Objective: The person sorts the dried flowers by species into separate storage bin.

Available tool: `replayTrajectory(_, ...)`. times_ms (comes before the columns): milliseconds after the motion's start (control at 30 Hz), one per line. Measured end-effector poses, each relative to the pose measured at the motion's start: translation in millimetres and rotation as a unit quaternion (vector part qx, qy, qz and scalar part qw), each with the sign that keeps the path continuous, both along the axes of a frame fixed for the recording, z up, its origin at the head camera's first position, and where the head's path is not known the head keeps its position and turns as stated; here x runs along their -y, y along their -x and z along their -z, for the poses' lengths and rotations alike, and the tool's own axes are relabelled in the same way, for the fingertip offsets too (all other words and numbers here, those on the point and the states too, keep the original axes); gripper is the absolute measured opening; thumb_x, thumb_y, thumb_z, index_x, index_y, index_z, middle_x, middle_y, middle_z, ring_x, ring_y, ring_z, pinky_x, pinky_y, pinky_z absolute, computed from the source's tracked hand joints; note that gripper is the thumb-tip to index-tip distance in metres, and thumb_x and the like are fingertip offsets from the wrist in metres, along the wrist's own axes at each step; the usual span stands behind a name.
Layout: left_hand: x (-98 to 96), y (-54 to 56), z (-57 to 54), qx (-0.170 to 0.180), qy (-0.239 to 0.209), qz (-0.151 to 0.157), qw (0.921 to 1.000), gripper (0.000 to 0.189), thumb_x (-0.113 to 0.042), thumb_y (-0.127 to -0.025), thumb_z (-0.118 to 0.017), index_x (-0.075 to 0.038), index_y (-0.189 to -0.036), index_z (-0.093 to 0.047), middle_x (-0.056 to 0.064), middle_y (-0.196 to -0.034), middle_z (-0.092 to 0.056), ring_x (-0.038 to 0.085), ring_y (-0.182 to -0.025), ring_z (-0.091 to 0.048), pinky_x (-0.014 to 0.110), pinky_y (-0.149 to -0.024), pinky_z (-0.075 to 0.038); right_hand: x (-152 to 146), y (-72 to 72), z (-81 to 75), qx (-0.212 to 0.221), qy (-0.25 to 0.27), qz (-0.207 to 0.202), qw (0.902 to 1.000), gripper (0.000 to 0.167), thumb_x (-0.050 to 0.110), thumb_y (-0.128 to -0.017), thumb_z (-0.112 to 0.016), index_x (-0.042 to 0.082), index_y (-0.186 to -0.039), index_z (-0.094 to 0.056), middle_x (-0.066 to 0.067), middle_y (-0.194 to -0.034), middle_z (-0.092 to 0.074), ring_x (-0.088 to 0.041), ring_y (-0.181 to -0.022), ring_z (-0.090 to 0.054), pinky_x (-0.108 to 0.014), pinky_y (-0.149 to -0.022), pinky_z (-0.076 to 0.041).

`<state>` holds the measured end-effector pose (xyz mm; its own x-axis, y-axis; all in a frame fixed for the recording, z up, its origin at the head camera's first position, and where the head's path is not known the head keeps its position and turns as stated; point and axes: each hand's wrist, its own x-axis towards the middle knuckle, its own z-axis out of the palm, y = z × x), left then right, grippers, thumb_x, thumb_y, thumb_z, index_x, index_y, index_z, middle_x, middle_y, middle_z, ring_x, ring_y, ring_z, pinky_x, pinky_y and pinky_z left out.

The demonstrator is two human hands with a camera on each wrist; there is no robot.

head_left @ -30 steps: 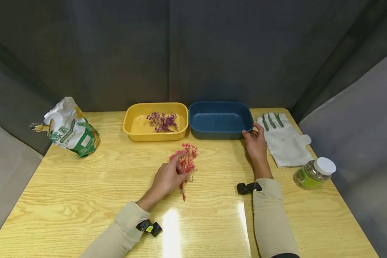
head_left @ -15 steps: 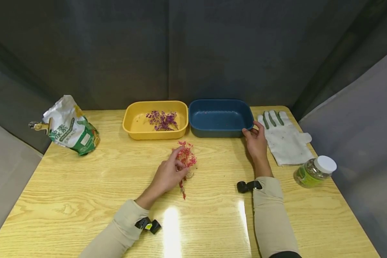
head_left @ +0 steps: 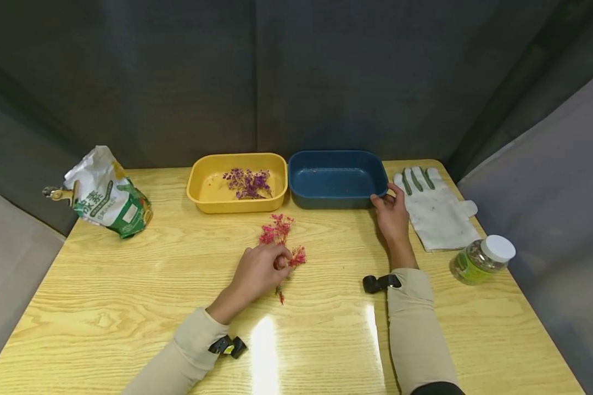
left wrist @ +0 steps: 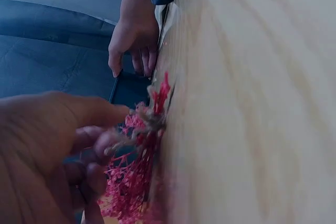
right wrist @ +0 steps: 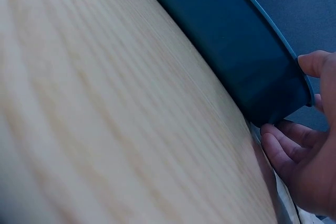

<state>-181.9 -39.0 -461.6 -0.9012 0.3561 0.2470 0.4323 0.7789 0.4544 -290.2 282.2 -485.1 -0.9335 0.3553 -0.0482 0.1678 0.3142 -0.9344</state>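
A bunch of pink dried flowers (head_left: 275, 230) lies on the table below the two bins, its stems bound with twine (left wrist: 152, 120) in the left wrist view. My left hand (head_left: 259, 270) is over the stems, thumb and fingers curled at the tie; it covers part of the bunch. One pink sprig (head_left: 297, 256) pokes out to the right of the fingers. My right hand (head_left: 392, 219) grips the near right corner of a blue bin (head_left: 336, 202), thumb at the rim (right wrist: 283, 43) and other fingers low on its outer wall.
A yellow bin (head_left: 234, 207) touching the blue one holds purple dried flowers (head_left: 249, 184). A white glove (head_left: 437, 216) with green-edged fingers and a white-lidded jar (head_left: 479, 262) are at right. A clipped green-and-white bag (head_left: 111, 197) stands at left.
My left fingers have curled in and shifted toward the stems, and the pink flowers have spread, with a sprig now out to the right. My right hand stays on the blue bin.
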Motion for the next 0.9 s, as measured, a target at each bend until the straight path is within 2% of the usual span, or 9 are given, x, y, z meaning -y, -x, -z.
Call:
replayTrajectory(167,-0.4,-1.1,3.4,0.012,0.044,-0.010,0.9989,0.018,-0.023,-0.076,-0.076,-0.023,-0.094,-0.074,-0.015,-0.072,-0.065,0.005,-0.068,-0.056,0.030,-0.063,-0.040,0,0.1,-0.1,0.001,0.000,-0.001,1.0000,0.065,0.054,-0.092,-0.056,0.033,-0.148,-0.030,-0.006,-0.140,-0.052,-0.022,-0.127,-0.053,-0.040,-0.102,-0.042)
replayTrajectory(333,0.2,-1.7,4.5,0.005,0.069,-0.016,0.9975,0.015,-0.018,-0.073,-0.072,-0.022,-0.087,-0.076,-0.011,-0.073,-0.069,0.010,-0.068,-0.058,0.031,-0.060,-0.040,0,-0.3,-0.1,-0.001,0.000,-0.003,1.0000,0.065,0.054,-0.092,-0.055,0.033,-0.148,-0.029,-0.007,-0.140,-0.051,-0.023,-0.128,-0.052,-0.041,-0.103,-0.042)
replayTrajectory(533,0.6,-2.4,3.7,0.002,0.071,-0.018,0.9973,0.011,-0.016,-0.073,-0.068,-0.025,-0.078,-0.074,-0.012,-0.068,-0.067,0.011,-0.066,-0.059,0.032,-0.059,-0.041,0,0.7,0.1,0.004,0.004,-0.004,1.0000,0.064,0.050,-0.093,-0.056,0.034,-0.148,-0.029,-0.006,-0.141,-0.050,-0.023,-0.127,-0.052,-0.042,-0.103,-0.041)
replayTrajectory(600,1.4,-1.9,2.5,0.010,0.063,-0.018,0.9978,0.010,-0.017,-0.075,-0.068,-0.025,-0.076,-0.072,-0.014,-0.066,-0.064,0.009,-0.063,-0.057,0.030,-0.058,-0.042,0,0.9,0.0,0.004,0.003,-0.003,1.0000,0.064,0.049,-0.093,-0.057,0.033,-0.149,-0.029,-0.006,-0.141,-0.050,-0.023,-0.128,-0.052,-0.042,-0.103,-0.041)
replayTrajectory(733,4.2,-1.1,-4.4,0.070,0.020,-0.011,0.9973,0.007,-0.021,-0.079,-0.068,-0.027,-0.076,-0.069,-0.016,-0.066,-0.060,0.003,-0.060,-0.053,0.025,-0.057,-0.042,0,0.9,-0.1,0.005,0.001,-0.001,1.0000,0.064,0.050,-0.093,-0.057,0.033,-0.148,-0.029,-0.006,-0.140,-0.051,-0.023,-0.128,-0.052,-0.042,-0.103,-0.041)
replayTrajectory(900,6.7,-1.5,-21.0,0.164,-0.054,-0.004,0.9850,0.005,-0.024,-0.083,-0.072,-0.026,-0.079,-0.069,-0.014,-0.070,-0.063,0.003,-0.063,-0.055,0.025,-0.062,-0.046,-1,1.0,0.5,0.008,0.001,0.001,1.0000,0.064,0.049,-0.093,-0.057,0.033,-0.149,-0.029,-0.006,-0.140,-0.051,-0.022,-0.128,-0.052,-0.041,-0.104,-0.040)
